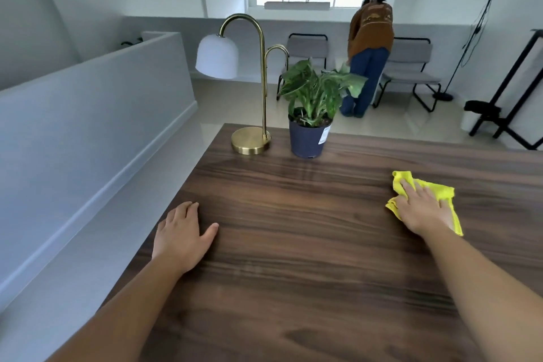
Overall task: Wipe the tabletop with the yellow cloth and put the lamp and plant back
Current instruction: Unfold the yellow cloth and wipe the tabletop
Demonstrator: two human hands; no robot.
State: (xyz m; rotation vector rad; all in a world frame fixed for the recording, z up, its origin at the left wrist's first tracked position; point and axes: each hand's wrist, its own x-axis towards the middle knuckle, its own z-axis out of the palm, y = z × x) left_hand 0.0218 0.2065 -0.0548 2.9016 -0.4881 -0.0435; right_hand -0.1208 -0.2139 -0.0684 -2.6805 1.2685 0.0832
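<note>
My right hand (423,209) lies flat on the crumpled yellow cloth (437,191), pressing it onto the dark wood tabletop (293,214) at the right side. Flat on the wood near the left edge rests my left hand (182,236), fingers apart and holding nothing. A brass lamp (251,141) with a white dome shade stands at the far left corner of the table. Just right of it stands a green plant in a dark blue pot (308,141), upright.
A grey low wall (88,114) runs along the left of the table. Beyond the far edge, a person in a brown top (370,47) bends over by two grey chairs (408,67). A black floor lamp (470,38) and black stand (511,91) are at the right.
</note>
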